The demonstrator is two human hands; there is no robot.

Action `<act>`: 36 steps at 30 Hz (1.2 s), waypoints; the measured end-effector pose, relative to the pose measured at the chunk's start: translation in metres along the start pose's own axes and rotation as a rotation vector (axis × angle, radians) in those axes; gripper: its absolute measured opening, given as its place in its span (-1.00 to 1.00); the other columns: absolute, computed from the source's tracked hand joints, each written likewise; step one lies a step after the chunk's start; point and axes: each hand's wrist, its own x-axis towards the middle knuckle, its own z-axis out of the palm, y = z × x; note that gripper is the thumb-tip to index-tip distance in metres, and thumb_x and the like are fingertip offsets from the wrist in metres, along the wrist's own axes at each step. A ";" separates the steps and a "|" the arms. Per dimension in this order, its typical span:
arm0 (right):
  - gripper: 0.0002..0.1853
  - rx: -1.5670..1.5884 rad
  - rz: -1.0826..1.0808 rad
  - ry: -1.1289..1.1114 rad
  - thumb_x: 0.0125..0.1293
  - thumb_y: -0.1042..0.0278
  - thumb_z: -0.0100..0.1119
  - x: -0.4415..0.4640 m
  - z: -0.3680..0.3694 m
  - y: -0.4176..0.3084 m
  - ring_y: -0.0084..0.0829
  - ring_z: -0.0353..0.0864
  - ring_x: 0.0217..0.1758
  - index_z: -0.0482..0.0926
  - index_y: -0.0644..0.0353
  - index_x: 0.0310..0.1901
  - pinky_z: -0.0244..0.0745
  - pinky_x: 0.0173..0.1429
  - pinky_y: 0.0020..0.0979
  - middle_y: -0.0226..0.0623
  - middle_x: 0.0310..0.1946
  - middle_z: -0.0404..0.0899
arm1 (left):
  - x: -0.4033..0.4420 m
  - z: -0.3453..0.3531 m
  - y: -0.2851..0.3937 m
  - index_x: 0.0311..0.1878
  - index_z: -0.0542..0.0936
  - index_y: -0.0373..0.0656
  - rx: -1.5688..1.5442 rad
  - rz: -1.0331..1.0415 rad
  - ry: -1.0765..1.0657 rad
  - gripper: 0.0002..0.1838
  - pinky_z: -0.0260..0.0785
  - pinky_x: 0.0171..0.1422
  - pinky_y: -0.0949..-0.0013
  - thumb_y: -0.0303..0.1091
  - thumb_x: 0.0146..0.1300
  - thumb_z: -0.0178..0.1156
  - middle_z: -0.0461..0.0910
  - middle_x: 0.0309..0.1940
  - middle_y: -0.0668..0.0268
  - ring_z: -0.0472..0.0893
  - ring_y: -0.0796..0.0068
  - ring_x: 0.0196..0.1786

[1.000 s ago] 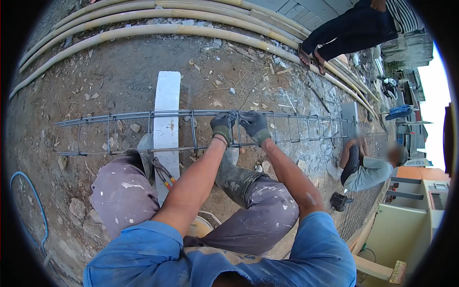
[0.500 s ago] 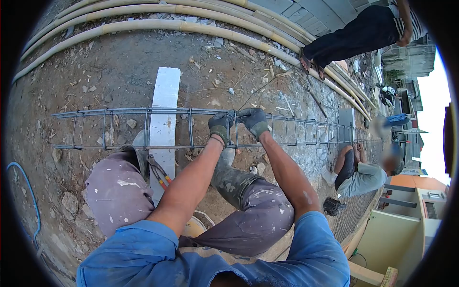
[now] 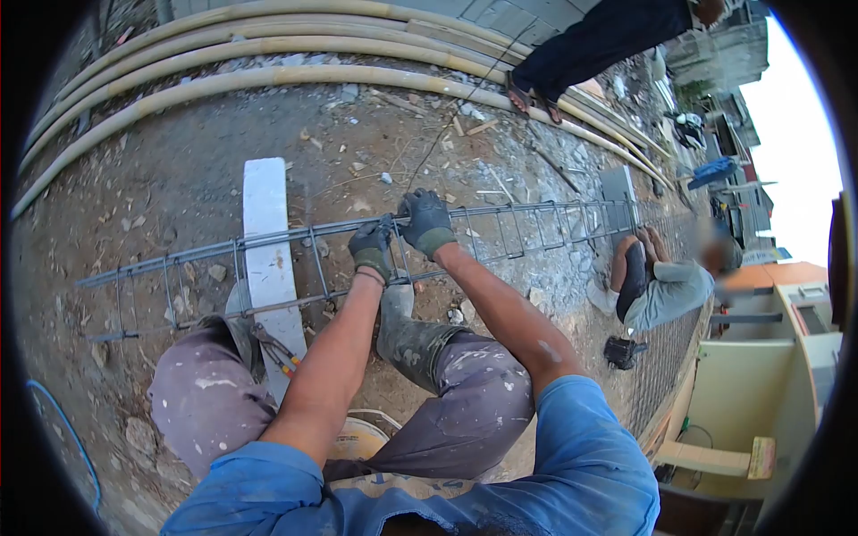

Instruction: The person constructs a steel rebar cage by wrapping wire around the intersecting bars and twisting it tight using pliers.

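Observation:
A long rebar cage (image 3: 313, 234) of thin bars and square stirrups lies across in front of me, over a pale board. My left hand (image 3: 372, 248), in a dark glove, is closed round the cage where a stirrup meets the upper bars. Just to its right, my gloved right hand (image 3: 426, 221) has its fingers curled at the same upper bars. A thin dark wire (image 3: 438, 138) runs up and away from the right hand's fingertips; the exact grip is hidden by the glove. Pliers (image 3: 275, 347) with orange-yellow handles rest beside my left knee.
The pale board (image 3: 268, 210) supports the cage's left part; a grey block (image 3: 618, 189) is near its far end. Bamboo poles (image 3: 268, 76) lie beyond. A co-worker (image 3: 675, 286) crouches at right; another person (image 3: 608, 45) stands by the poles. A bucket (image 3: 360, 439) is below me.
The cage now slants in view, its left end lower. My right hand has risen above the left, and the wire reaches higher. The standing person and the poles have shifted leftward in view.

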 end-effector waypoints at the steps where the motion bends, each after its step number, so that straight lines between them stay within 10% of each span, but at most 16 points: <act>1: -0.76 0.008 -0.015 0.016 -0.10 0.27 0.38 0.002 -0.003 0.002 -0.17 0.64 -0.33 0.70 0.09 -0.33 0.52 -0.17 -0.28 -0.19 -0.40 0.65 | -0.001 -0.001 0.003 -0.39 0.68 -0.19 -0.004 -0.027 0.003 -0.91 0.17 -0.50 0.53 -0.38 0.14 0.35 0.53 -0.60 0.51 0.36 0.73 -0.58; 13: -0.76 0.345 0.034 -0.416 -0.09 0.15 0.32 0.019 0.015 0.031 -0.20 0.66 -0.30 0.71 -0.02 -0.34 0.53 -0.15 -0.28 -0.21 -0.38 0.67 | -0.002 -0.003 0.007 -0.34 0.65 -0.19 -0.085 -0.088 -0.027 -0.94 0.12 -0.57 0.57 -0.42 0.16 0.31 0.53 -0.60 0.47 0.36 0.70 -0.63; 23: -0.78 0.209 -0.135 -0.241 -0.02 0.16 0.25 0.009 0.007 0.026 -0.09 0.63 -0.26 0.66 0.03 -0.34 0.51 -0.15 -0.17 -0.18 -0.36 0.64 | 0.008 -0.009 -0.002 -0.29 0.68 -0.26 0.356 0.045 -0.078 -0.91 0.22 -0.49 0.54 -0.47 0.21 0.22 0.57 -0.51 0.45 0.42 0.66 -0.53; 26: -0.81 0.006 -0.187 -0.232 0.06 0.21 0.18 0.003 0.009 0.016 -0.13 0.64 -0.25 0.62 0.09 -0.33 0.51 -0.17 -0.14 -0.19 -0.38 0.64 | 0.012 -0.006 -0.008 -0.24 0.65 -0.24 -0.095 -0.058 -0.062 -0.91 0.28 -0.45 0.56 -0.51 0.20 0.22 0.60 -0.42 0.40 0.47 0.65 -0.50; 36: -0.85 0.098 -0.047 -0.153 0.05 0.30 0.13 -0.002 0.022 0.007 -0.10 0.64 -0.24 0.60 0.10 -0.34 0.50 -0.17 -0.15 -0.16 -0.39 0.64 | -0.016 0.009 0.016 -0.23 0.61 -0.20 -0.143 -0.093 -0.001 -0.91 0.36 -0.41 0.57 -0.43 0.22 0.25 0.58 -0.39 0.40 0.51 0.62 -0.45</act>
